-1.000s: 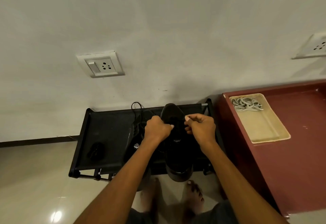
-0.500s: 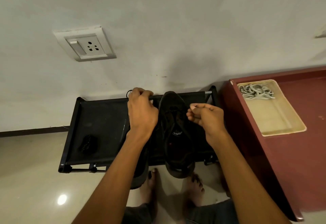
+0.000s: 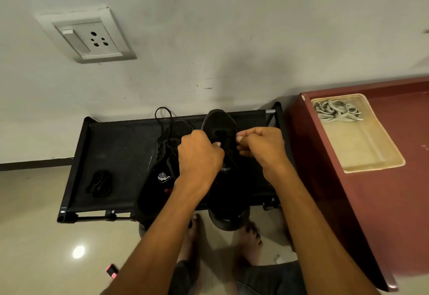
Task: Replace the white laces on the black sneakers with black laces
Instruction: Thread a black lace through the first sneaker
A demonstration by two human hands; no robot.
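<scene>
both hands over the right sneaker [image 3: 228,192], which sits on the black shoe rack [image 3: 120,146] w/ its heel hanging off the front edge. left hand [image 3: 199,157] curled tight at the lace area, right hand [image 3: 262,147] pinching a black lace [image 3: 237,132] at the eyelets; can't tell what the left actually grips. left sneaker [image 3: 162,169] just beside it, black lace looping out past its toe. spare black lace bundle [image 3: 98,184] on the rack's left. white laces [image 3: 336,111] piled in the cream tray [image 3: 371,164] on the red bench [image 3: 394,201].
</scene>
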